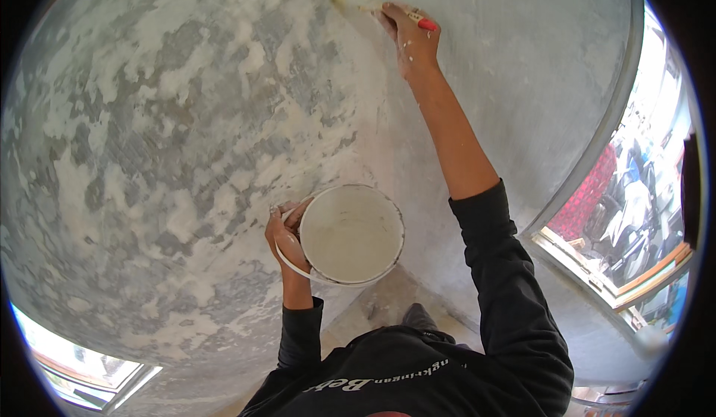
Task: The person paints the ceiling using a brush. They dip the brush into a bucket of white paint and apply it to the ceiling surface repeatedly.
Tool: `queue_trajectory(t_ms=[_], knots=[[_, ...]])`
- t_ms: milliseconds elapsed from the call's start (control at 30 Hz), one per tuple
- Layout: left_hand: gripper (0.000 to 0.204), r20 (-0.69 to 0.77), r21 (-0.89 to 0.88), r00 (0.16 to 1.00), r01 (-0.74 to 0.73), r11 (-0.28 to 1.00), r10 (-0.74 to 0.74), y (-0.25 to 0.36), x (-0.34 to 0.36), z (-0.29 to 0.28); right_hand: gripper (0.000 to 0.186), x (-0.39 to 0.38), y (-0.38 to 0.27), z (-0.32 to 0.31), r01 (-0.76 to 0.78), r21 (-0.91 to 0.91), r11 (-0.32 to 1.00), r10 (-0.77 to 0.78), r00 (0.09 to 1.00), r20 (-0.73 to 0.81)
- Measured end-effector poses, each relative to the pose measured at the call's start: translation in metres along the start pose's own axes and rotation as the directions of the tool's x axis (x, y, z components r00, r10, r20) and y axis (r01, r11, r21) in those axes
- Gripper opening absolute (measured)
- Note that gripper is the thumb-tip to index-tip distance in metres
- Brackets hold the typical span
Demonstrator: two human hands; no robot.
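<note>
My right hand (414, 36) is raised to the wall corner, its fingers wrapped round a paintbrush (425, 24) with a red handle end. The brush's bristles point left and touch, or nearly touch, the wall by the corner line. White specks of paint dot that hand. Lower down, my left hand (287, 242) grips a white bucket (403, 232) at its left side. The bucket's thin handle hangs over my left wrist. Inside is pale, off-white paint (350, 234). Whitish smears mark my left fingers, and some of them are hidden behind the bucket.
On the left, the grey wall (186, 141) carries patchy white coating; the right wall (514, 74) is smoother grey. A window opening (634, 193) at right shows motorbikes and red cloth beyond. Another window (89, 372) is at lower left. My shoe (419, 318) stands on the floor below.
</note>
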State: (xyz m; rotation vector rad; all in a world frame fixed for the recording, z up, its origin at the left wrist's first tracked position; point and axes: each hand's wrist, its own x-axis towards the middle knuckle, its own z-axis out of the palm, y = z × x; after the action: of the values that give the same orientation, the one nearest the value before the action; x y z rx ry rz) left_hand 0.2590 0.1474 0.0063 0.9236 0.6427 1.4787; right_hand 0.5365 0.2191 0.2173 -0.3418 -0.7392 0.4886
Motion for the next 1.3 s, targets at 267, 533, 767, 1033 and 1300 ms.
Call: queue_trajectory(t_ms=[267,533,767,1033,1300], knots=[[0.040,0.022,0.015,1.000,-0.019,1.000,0.018,0.003,-0.003,0.007,0.014,-0.021,0.044,-0.042,-0.083,-0.067,0.994,0.081,0.996,-0.024],[0.041,0.037,0.007,0.999,0.001,1.000,-0.001,-0.005,0.002,0.001,0.010,-0.128,0.110,-0.160,-0.292,-0.121,0.949,0.269,0.947,-0.172],[0.042,0.040,0.044,0.999,-0.009,0.999,0.007,-0.004,0.002,0.001,0.011,-0.203,0.117,-0.239,-0.566,-0.222,0.794,0.509,0.819,-0.266],[0.042,0.037,0.020,0.999,-0.001,1.000,0.000,0.000,-0.001,-0.005,0.009,-0.136,0.113,-0.173,-0.448,-0.234,0.863,0.380,0.881,-0.283],[0.041,0.003,0.050,1.000,-0.009,0.999,0.009,0.006,-0.003,-0.013,0.008,-0.052,0.049,-0.064,-0.230,-0.206,0.951,0.206,0.970,-0.132]])
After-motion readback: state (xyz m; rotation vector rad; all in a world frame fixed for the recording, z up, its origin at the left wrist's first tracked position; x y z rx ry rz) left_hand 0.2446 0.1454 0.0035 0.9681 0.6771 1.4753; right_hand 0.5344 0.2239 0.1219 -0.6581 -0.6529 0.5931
